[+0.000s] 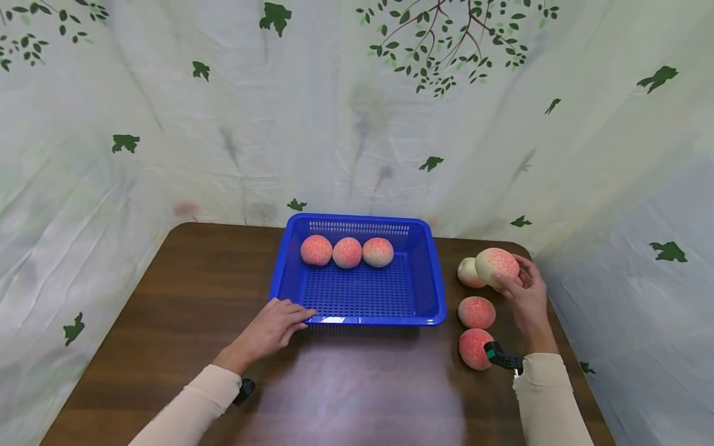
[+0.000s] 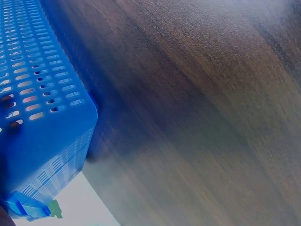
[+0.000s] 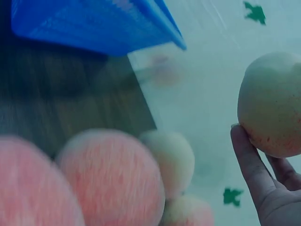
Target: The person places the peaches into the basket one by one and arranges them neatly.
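Holding a peach [image 1: 493, 266] between fingers and thumb, the right hand [image 1: 527, 294] hovers over the worktop [image 1: 362, 396], near three more peaches [image 1: 476, 312]; the left hand [image 1: 270, 328] grips the near-left rim of the blue basket [image 1: 368, 321], three peaches [image 1: 347, 253] inside.

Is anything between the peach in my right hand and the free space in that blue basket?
Yes: a pale peach lies left of the held peach, then comes the blue basket's right rim. Nothing visible blocks the way above them.
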A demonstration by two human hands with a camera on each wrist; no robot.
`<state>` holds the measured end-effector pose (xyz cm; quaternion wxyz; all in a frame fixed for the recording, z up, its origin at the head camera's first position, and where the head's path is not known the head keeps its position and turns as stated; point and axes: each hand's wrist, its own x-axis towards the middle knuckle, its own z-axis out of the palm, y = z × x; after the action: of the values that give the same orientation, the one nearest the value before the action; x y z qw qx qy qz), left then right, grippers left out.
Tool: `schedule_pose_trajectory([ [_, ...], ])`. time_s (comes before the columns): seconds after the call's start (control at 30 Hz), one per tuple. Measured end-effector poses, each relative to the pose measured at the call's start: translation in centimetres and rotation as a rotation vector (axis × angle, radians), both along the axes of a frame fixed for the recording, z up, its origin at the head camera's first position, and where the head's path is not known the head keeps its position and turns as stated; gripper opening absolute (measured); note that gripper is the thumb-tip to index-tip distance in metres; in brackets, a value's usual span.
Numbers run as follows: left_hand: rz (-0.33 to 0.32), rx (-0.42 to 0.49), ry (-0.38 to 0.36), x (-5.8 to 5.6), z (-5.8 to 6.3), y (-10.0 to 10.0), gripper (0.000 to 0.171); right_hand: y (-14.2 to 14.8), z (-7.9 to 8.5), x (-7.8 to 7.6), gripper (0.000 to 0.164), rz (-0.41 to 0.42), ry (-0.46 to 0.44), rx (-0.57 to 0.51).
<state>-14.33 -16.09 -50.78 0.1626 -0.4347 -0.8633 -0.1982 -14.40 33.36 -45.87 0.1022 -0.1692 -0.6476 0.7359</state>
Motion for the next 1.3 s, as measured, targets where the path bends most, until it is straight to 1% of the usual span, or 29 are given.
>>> schedule_pose_trajectory([
  [0.13,0.011,-0.004,0.001,0.1,0.1,-0.2,0.034,-1.6,0.1,-0.7,0.057,0.093,0.055,-0.003],
  [0.27,0.014,-0.014,-0.015,0.0,0.0,-0.2,0.033,-3.0,0.4,-1.5,0.062,0.137,0.045,0.009],
  [0.33,0.011,-0.017,-0.019,-0.1,0.0,-0.1,0.032,-3.7,0.6,-1.9,0.064,0.15,0.029,0.021],
  [0.5,0.013,-0.016,-0.025,-0.1,-0.1,0.0,0.031,-5.4,1.4,-3.1,0.061,0.176,-0.004,0.03],
  [0.6,0.018,-0.013,-0.027,0.0,-0.1,0.0,0.03,-6.5,1.8,-3.7,0.057,0.182,-0.004,0.002],
  [0.77,0.023,-0.017,-0.04,0.0,0.0,0.0,0.03,-8.5,2.1,-4.6,0.049,0.21,0.042,-0.078],
  [0.87,0.027,-0.026,-0.056,0.0,0.0,0.0,0.03,-9.8,2.0,-5.1,0.049,0.231,0.065,-0.082],
  [1.0,0.023,-0.026,-0.056,0.0,0.0,0.0,0.029,-11.4,1.7,-5.8,0.051,0.255,0.059,-0.057],
  [1.13,0.018,-0.022,-0.052,0.0,0.1,0.0,0.029,-13.0,1.1,-6.6,0.052,0.279,0.056,-0.048],
  [1.3,0.02,-0.026,-0.069,0.0,0.2,0.0,0.029,-15.4,0.3,-7.5,0.053,0.318,0.063,-0.004],
])
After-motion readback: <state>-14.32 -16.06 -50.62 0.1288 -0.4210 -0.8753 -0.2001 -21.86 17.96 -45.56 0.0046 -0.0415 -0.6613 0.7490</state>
